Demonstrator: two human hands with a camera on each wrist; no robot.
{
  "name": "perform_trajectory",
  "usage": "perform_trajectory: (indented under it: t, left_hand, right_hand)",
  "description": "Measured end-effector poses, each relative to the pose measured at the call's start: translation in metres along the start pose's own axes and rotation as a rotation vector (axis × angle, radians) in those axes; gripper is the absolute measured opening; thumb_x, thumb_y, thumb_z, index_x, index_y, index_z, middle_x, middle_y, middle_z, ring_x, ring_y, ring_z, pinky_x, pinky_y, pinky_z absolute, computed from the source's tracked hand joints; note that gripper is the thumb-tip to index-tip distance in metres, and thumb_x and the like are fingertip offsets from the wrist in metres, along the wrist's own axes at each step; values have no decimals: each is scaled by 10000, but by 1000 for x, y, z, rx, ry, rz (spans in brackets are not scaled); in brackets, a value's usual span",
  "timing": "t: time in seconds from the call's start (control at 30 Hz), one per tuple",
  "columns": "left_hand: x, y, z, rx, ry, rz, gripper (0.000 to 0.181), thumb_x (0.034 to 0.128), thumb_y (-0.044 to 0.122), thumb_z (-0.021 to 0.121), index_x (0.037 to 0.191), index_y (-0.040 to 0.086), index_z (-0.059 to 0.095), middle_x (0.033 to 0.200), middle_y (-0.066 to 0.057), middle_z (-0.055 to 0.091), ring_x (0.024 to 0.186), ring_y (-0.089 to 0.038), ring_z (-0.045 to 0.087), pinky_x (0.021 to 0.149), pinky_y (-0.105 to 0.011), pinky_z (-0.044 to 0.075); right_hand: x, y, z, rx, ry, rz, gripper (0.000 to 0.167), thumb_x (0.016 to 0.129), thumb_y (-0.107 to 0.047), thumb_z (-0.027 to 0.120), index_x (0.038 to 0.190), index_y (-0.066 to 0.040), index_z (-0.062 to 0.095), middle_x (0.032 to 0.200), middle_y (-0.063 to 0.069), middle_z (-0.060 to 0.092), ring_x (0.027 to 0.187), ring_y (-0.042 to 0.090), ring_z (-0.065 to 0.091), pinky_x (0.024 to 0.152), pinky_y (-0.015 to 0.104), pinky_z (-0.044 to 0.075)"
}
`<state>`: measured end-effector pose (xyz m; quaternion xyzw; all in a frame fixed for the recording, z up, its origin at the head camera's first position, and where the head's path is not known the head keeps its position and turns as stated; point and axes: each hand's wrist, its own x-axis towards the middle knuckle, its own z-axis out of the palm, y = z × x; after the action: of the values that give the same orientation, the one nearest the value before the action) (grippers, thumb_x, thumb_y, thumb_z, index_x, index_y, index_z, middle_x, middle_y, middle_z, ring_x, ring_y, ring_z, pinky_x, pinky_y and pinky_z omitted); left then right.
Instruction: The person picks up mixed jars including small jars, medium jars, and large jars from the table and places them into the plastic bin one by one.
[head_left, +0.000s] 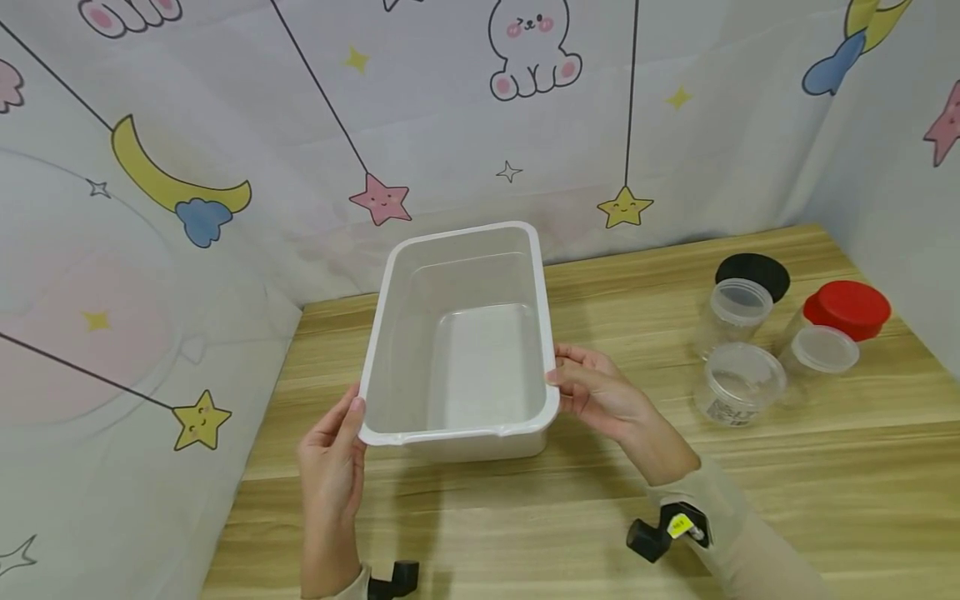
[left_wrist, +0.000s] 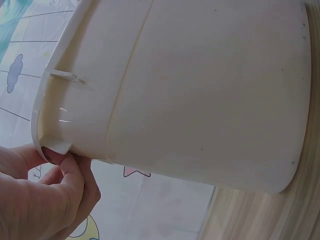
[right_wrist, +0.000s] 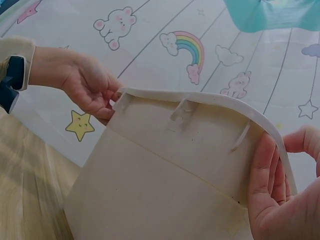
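Holding the white tub (head_left: 487, 367) steady by its rim (head_left: 450, 436) is judged to be the step under way. Its near left corner is pinched by the left hand (head_left: 332, 458), with the thumb laid on the rim and the fingers tucked beneath; its right side, just back from the near corner, is pinched in much the same way by the right hand (head_left: 600, 396). The tub is held over the middle part of the desk (head_left: 487, 525), hollow side up, with nothing seen inside — whether its base is touching the wood cannot be told. For the next move, an even hold on both sides would seem to be called for, so that neither corner is let slip or tipped. Well to the right, three clear pots (head_left: 742, 383) are grouped, untouched, near a red-lidded jar (head_left: 847, 310) and a black lid (head_left: 757, 268) — enough room seems to be left for the tub to be set down beside them. The desk is backed by a patterned cloth (head_left: 450, 125).
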<state>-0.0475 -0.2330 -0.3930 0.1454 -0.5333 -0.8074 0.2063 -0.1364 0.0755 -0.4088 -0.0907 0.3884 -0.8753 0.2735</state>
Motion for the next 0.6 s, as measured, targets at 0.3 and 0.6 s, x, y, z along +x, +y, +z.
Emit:
perform_trajectory:
  t: [0.3,0.6]
  left_hand:
    - [-2,-1,2,-5,-21,6,237,967,-36,596,1183,-108,662,1170,-122,692,1022,-190,681,840,-263,553]
    - [-3,-3,5,14,-17,1,234,970,-39,591,1182,-110,661,1155,-113,693,1013,-188,681,833,-262,557]
  right_hand:
    - [-1,-2,-1,-6,15,8,386,886,100,516,1264,84,442,1008,67,658,826,143,674,712,254,572]
    - [-4,-3,-4,-6,-1,-1,367,887,102,518,1248,66,467,1024,70,659,847,146,670,727,259,572]
